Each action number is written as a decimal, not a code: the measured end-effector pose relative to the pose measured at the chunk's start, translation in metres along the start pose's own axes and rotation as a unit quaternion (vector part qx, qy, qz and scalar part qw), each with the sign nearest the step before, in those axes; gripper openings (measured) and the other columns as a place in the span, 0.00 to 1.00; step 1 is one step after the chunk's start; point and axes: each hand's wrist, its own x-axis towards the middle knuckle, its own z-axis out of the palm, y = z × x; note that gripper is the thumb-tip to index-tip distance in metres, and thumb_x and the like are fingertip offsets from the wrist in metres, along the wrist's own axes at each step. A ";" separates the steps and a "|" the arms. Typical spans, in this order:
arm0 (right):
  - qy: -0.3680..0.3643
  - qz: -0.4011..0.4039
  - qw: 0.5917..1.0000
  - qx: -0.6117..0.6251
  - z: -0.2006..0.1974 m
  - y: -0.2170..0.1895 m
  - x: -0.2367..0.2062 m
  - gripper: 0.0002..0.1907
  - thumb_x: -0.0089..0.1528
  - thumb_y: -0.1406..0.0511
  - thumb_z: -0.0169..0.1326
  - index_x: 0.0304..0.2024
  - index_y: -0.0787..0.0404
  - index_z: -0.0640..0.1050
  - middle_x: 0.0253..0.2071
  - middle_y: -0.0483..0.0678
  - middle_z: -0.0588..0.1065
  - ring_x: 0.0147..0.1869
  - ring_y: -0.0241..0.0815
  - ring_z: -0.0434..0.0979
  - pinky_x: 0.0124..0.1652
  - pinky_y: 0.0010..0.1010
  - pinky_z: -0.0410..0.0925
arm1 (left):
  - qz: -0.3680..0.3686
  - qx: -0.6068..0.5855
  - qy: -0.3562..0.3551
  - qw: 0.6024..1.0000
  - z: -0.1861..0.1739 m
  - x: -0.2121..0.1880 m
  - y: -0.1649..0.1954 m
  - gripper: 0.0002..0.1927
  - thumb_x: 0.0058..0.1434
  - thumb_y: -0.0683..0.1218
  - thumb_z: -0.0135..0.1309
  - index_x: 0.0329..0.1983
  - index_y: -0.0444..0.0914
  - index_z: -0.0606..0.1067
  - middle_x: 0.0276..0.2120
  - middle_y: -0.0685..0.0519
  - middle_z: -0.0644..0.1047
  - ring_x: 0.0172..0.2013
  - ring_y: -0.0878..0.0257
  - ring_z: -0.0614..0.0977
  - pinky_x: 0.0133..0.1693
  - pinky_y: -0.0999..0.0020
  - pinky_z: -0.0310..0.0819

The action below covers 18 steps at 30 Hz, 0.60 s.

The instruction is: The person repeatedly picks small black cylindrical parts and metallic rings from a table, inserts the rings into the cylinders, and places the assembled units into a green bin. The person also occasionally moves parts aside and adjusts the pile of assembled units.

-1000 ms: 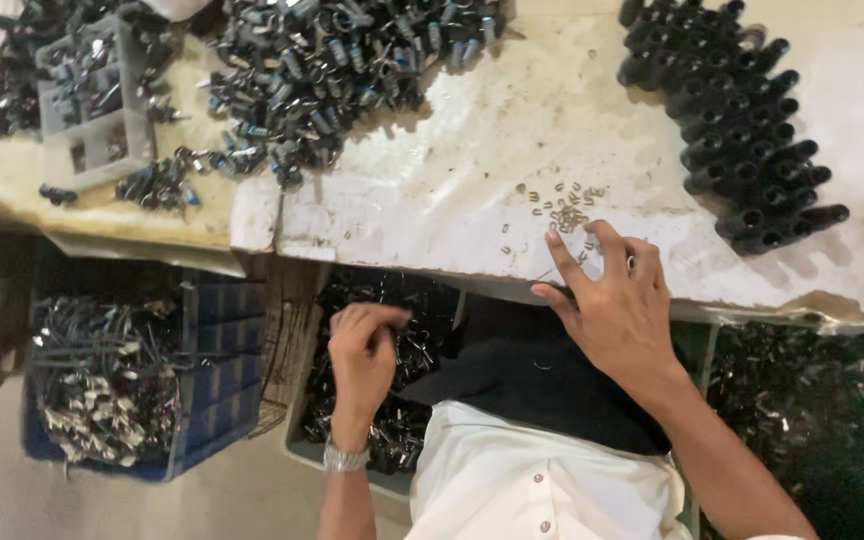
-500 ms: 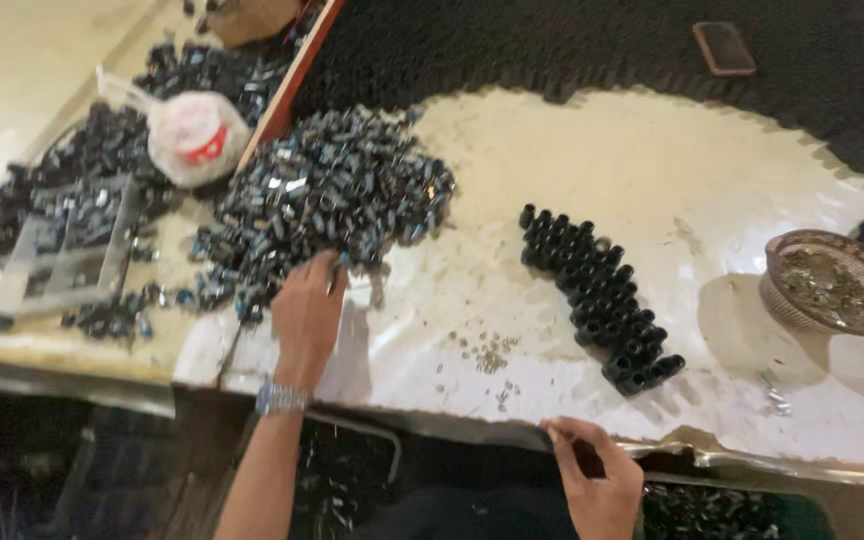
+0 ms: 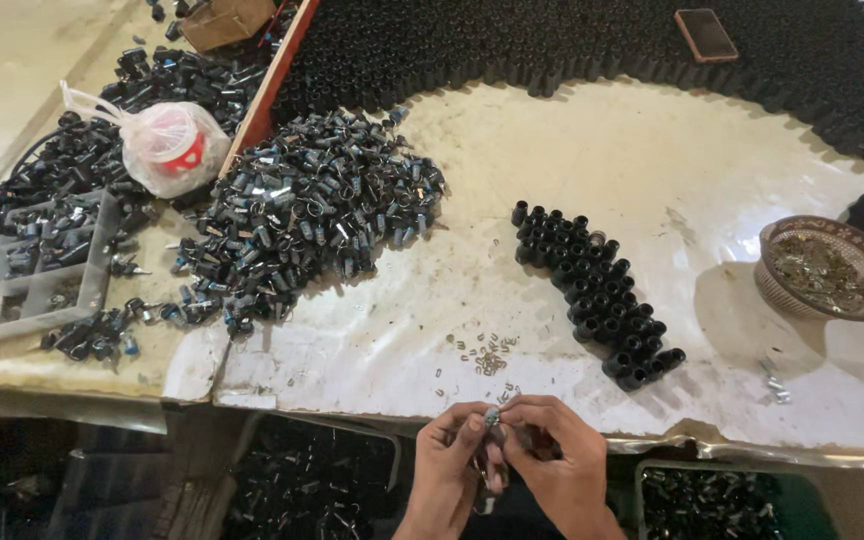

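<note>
Right at the near edge, the left hand [image 3: 449, 455] and right hand [image 3: 562, 462] are together, fingertips pinched on one small dark part [image 3: 492, 417] held between them just in front of the desk [image 3: 572, 170]. Exactly what the fingers are doing to it is too small to tell. Just beyond them, a scatter of tiny metal clips [image 3: 482, 355] lies loose on the white top. Further right, a tidy cluster of upright black caps [image 3: 592, 290] stands in rows, which looks like the finished batch, and it's modest so far. To the left, a big heap of loose parts [image 3: 302, 215] waits, so I'd judge most of the work is left. A round bowl of small metal pieces [image 3: 824, 268] sits far right. At the back, a broad band of black pieces [image 3: 552, 40] curves round.
</note>
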 end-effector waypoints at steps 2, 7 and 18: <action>0.019 0.027 0.999 0.010 0.001 -0.002 -0.002 0.09 0.53 0.76 0.64 0.35 0.64 0.80 0.36 0.44 0.81 0.26 0.23 0.73 0.25 0.17 0.66 | 0.003 0.044 0.014 0.999 0.002 -0.002 -0.004 0.11 0.66 0.45 0.56 0.38 0.29 0.76 0.20 0.47 0.77 0.15 0.61 0.77 0.18 0.70 0.70; 0.042 0.072 0.996 0.044 0.000 -0.001 -0.009 0.08 0.55 0.77 0.62 0.35 0.67 0.79 0.37 0.47 0.82 0.28 0.24 0.76 0.25 0.17 0.69 | 0.027 0.065 -0.021 0.997 0.002 0.002 -0.008 0.11 0.67 0.43 0.57 0.33 0.33 0.69 0.22 0.47 0.78 0.17 0.62 0.77 0.20 0.69 0.73; -0.033 0.100 0.994 0.021 -0.021 0.013 -0.018 0.09 0.55 0.75 0.63 0.38 0.67 0.80 0.38 0.46 0.84 0.28 0.28 0.80 0.25 0.19 0.71 | 0.137 0.258 -0.034 0.956 -0.003 -0.003 -0.011 0.05 0.64 0.36 0.56 0.36 0.31 0.71 0.27 0.47 0.81 0.24 0.65 0.83 0.23 0.71 0.76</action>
